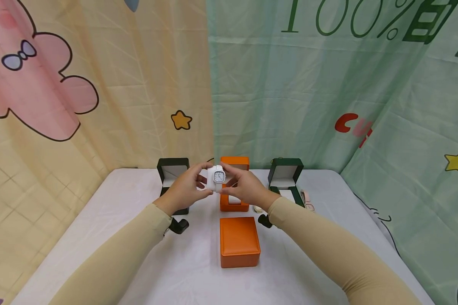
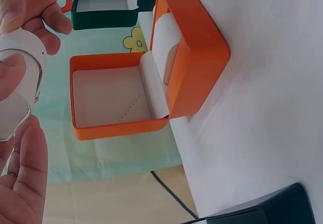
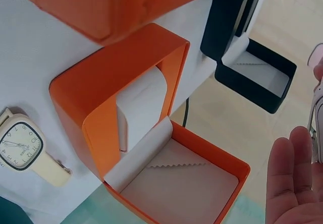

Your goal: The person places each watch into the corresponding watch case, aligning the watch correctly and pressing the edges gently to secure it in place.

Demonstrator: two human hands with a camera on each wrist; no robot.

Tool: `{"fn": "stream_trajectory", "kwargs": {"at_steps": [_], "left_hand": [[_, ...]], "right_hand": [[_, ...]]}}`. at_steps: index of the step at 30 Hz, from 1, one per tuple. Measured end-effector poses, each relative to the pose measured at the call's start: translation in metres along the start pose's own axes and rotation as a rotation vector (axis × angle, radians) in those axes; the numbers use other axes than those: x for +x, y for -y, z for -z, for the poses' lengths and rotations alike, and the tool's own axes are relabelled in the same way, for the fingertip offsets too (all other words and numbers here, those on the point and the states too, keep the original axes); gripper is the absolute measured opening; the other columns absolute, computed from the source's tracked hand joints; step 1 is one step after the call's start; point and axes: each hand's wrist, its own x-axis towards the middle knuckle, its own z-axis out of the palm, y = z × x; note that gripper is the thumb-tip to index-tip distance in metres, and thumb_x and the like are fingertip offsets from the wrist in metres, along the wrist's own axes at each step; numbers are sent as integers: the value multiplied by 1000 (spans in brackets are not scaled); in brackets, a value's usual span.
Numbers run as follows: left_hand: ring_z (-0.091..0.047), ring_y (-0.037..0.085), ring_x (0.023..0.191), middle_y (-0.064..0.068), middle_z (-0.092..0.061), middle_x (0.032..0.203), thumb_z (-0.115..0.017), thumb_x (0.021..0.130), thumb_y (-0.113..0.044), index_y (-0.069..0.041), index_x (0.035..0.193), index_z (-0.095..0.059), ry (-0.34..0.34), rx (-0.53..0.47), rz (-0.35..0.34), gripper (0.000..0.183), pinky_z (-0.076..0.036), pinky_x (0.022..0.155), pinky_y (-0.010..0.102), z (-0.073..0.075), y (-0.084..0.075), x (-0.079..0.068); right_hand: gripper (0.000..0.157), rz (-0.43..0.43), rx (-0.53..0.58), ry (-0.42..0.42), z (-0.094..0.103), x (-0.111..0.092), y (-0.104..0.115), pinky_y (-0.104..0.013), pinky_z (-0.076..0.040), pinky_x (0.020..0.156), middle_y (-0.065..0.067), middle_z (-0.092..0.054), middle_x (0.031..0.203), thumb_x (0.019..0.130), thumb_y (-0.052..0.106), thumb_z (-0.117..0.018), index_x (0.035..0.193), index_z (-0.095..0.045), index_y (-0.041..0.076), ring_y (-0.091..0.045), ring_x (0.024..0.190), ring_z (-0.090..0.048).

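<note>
A white watch [image 1: 219, 176] with a squarish dial is wrapped round a white cushion [image 1: 210, 180], held up over the far part of the table. My left hand [image 1: 186, 187] grips it from the left, thumb below and fingers above. From the right, my right hand [image 1: 248, 185] holds the same watch between thumb and fingers. Behind and below them an orange box [image 1: 234, 207] stands with its lid up and a white cushion [image 3: 142, 108] inside. In the left wrist view a thumb lies across the front of the watch [image 2: 35, 82].
A closed orange box [image 1: 239, 242] stands nearer me on the white-covered table [image 1: 191, 271]. Open dark boxes stand at left [image 1: 173, 167] and right [image 1: 285, 169]. A cream watch [image 3: 21, 146] lies beside the open orange box, a pink watch [image 1: 308, 202] farther right. Printed curtains [image 1: 275, 106] hang behind.
</note>
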Motion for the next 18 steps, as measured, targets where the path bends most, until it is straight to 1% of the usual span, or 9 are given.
{"fn": "stream_trajectory", "kwargs": {"at_steps": [6, 18], "left_hand": [[-69, 27, 110, 12, -54, 148, -85, 87, -5, -12, 154, -44, -2, 0, 9, 78, -62, 97, 41, 1, 0, 0], [-69, 27, 110, 12, -56, 145, -85, 87, -5, -13, 154, -45, 1, -2, 9, 78, -62, 98, 45, 1, 1, 0]], "right_hand": [[89, -13, -1, 2, 0, 0, 1, -33, -64, 90, -10, -71, 132, 91, 16, -84, 166, -35, 23, -18, 101, -73], [87, -4, -12, 8, 0, 1, 1, -35, -63, 93, -3, -65, 143, 92, 18, -83, 165, -37, 23, -17, 102, -71]]}}
